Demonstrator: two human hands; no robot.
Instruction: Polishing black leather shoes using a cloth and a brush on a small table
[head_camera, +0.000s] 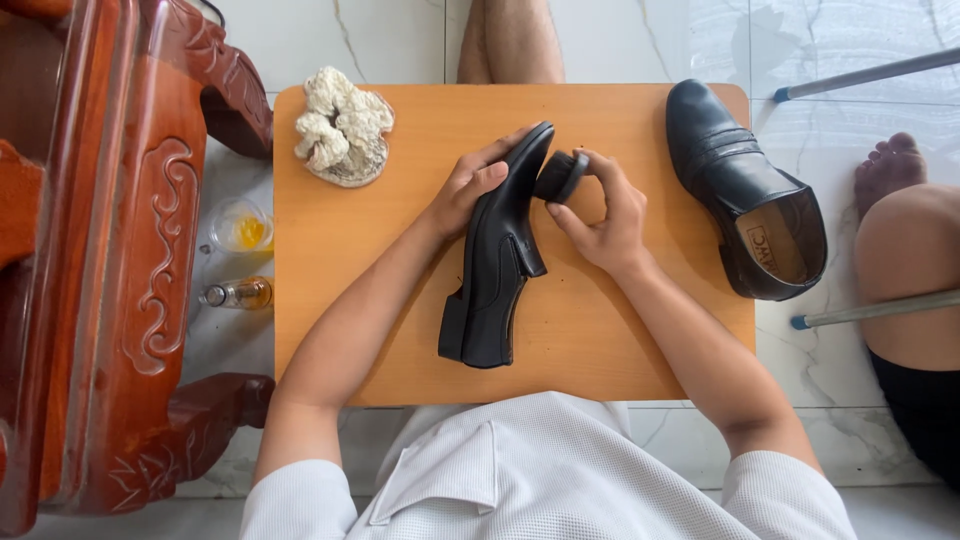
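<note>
Both hands meet at mid-tabletop: the left hand (468, 190) clasps the toe of a glossy black leather shoe (495, 265) lying on its side, while the right hand (600, 215) grips a small round black brush (560, 176) pressed against that toe. Smooth orange wooden tabletop (400, 300) carries a matching upright shoe (745, 190) to the right and a crumpled cream cloth (343, 125) far left.

Beyond the counter (400, 250), a bare leg (508, 40) is cut off by the top edge. Left of the counter, the carved wooden chair (110, 250) is cropped by the left edge. The far side of the held shoe (495, 270) is hidden. The grip of the right hand (600, 215) covers part of the round brush (560, 176).
</note>
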